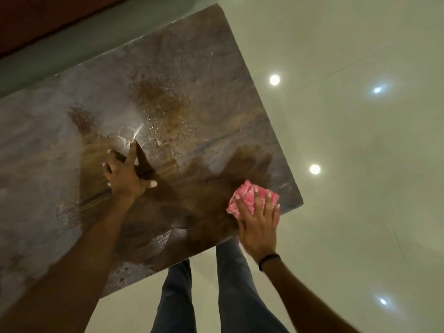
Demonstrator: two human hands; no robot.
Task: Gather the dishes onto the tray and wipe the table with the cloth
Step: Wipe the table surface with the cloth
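A polished brown and grey stone table (168,75) fills the left and middle of the head view. My right hand (258,224) lies flat with spread fingers on a folded pink cloth (245,199), pressing it onto the table near the right front corner. My left hand (125,174) rests on the tabletop nearer the middle, fingers spread and straight, fingertips touching the stone. Wet streaks and small droplets shine on the surface around and beyond the left hand. No dishes or tray are in view.
A glossy pale tiled floor (360,164) lies to the right of and below the table, mirroring ceiling lights. My legs in blue trousers (230,296) stand at the table's front edge. A dark red wall runs along the top left.
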